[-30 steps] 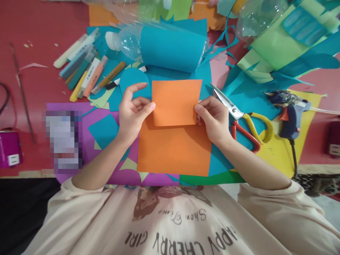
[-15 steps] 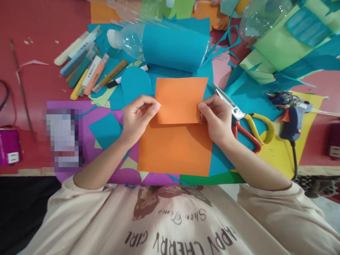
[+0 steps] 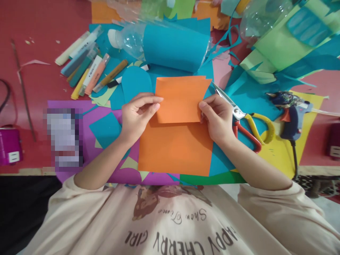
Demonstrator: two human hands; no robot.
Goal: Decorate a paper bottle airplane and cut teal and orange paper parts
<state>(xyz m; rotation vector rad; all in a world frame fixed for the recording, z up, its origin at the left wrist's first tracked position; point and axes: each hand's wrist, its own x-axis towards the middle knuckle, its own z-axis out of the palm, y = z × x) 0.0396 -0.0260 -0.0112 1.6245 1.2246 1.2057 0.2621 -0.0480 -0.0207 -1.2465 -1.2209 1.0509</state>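
Observation:
A small orange paper [image 3: 180, 101] is held up between my two hands, its top right corner showing two layers slightly offset. My left hand [image 3: 139, 115] is closed at its left edge, thumb and forefinger at the paper. My right hand [image 3: 218, 118] pinches the right edge between thumb and bent fingers. Beneath it lies a larger orange sheet [image 3: 175, 150], its upper part hidden by the held piece. Just right of my right hand rest scissors [image 3: 239, 113] with one yellow and one red handle, blades partly open.
A clear plastic bottle [image 3: 132, 40] wrapped in blue paper lies beyond my hands. Several markers [image 3: 90, 72] sit at the upper left, above a blurred phone [image 3: 65, 138]. A glue gun [image 3: 293, 120] lies at the right on yellow paper [image 3: 276, 156]. Blue and green paper scraps surround these.
The small orange paper has shifted slightly right and up, and its layers now spread at the top right corner. My left hand moved right, its raised forefinger coming down to the paper.

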